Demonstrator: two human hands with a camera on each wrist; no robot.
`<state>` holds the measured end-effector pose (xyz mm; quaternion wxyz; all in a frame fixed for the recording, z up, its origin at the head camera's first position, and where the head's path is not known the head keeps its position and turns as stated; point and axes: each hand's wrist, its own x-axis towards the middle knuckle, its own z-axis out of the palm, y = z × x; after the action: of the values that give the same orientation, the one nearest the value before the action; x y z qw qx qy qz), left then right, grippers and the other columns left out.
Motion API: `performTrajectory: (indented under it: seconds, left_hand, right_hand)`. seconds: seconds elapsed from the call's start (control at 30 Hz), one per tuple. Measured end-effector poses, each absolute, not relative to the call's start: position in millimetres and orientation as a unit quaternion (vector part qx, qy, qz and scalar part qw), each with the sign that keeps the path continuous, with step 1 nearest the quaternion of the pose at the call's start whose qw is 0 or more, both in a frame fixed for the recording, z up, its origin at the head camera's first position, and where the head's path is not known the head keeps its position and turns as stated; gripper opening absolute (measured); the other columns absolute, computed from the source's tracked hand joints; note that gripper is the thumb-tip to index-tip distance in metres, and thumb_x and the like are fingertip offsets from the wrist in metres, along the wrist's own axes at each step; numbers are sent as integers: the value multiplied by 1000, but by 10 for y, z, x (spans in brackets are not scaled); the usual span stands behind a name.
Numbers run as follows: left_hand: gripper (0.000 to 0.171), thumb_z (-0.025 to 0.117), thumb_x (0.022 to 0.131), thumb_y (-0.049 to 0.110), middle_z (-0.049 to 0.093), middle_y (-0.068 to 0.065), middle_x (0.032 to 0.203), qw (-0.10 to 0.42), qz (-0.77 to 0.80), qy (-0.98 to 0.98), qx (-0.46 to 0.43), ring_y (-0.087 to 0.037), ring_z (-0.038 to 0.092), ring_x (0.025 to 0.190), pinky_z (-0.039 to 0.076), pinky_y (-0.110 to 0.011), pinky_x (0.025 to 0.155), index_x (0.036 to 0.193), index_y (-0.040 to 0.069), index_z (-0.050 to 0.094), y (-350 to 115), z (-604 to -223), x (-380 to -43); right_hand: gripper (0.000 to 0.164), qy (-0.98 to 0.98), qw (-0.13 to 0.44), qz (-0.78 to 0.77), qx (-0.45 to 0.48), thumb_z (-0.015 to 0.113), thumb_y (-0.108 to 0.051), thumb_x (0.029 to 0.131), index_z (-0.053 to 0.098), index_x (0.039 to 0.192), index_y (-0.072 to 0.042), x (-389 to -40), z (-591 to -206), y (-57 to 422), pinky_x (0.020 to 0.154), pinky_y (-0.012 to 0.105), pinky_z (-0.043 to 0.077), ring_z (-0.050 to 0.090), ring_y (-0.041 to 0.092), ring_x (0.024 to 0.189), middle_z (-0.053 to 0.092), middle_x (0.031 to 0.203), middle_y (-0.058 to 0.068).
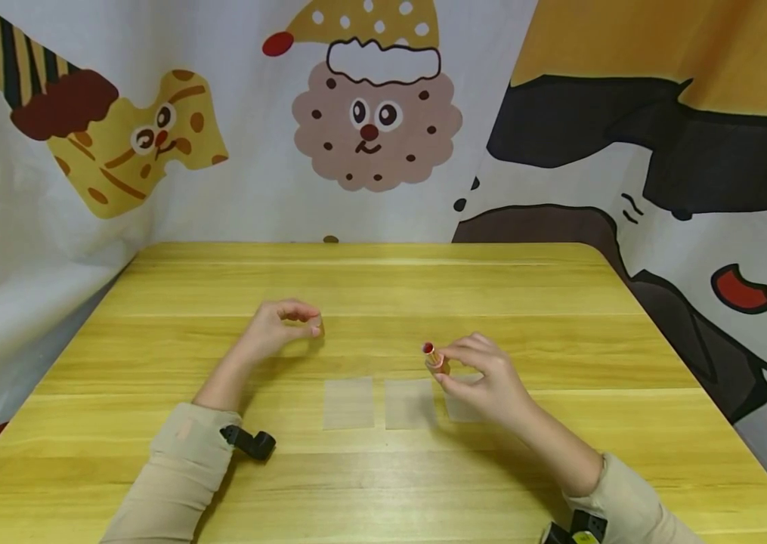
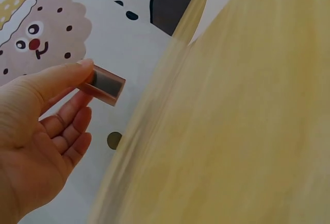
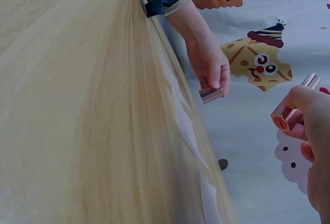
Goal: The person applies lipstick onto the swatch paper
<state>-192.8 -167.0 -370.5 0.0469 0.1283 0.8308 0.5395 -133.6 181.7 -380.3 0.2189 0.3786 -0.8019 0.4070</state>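
Observation:
An uncapped lipstick [image 1: 436,361] is pinched between the thumb and fingers of my right hand [image 1: 492,378], its red tip pointing up and away. In the right wrist view the square base of the lipstick [image 3: 281,123] carries a round red label. My left hand [image 1: 276,329] pinches the lipstick cap [image 2: 107,86], a short pinkish-metallic square tube whose dark open end faces right in the left wrist view. Cap and lipstick are well apart, both held above the table. The other left fingers curl loosely below the cap.
Three thin, translucent square sheets lie in a row on the wooden table: a left sheet [image 1: 349,404], a middle sheet [image 1: 409,404] and a right sheet [image 1: 462,398], partly covered by my right hand. A cartoon-printed curtain [image 1: 220,204] hangs behind the table.

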Motion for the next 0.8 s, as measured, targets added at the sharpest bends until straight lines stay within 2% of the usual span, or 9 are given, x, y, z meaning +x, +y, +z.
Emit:
performTrajectory:
  seconds: [0.3, 0.8]
  left_hand:
    - [33, 77, 82, 13, 66, -9, 104, 65, 538, 832, 121, -27, 56, 100, 44, -42, 86, 111, 0, 69, -1765, -4053, -2109]
    - [30, 77, 81, 8, 68, -9, 96, 87, 550, 822, 123, -25, 63, 90, 51, -34, 80, 108, -2, 69, -1773, -4108, -2112]
  right_hand:
    - [26, -808, 211, 405, 372, 80, -3, 71, 74, 96, -4, -1325, -3791, 1819, 77, 25, 46, 58, 16, 88, 70, 93, 0]
    - [26, -810, 208, 404, 371, 81, -3, 71, 74, 96, -3, -1318, -3787, 1809, 77, 25, 47, 58, 15, 87, 70, 92, -1]
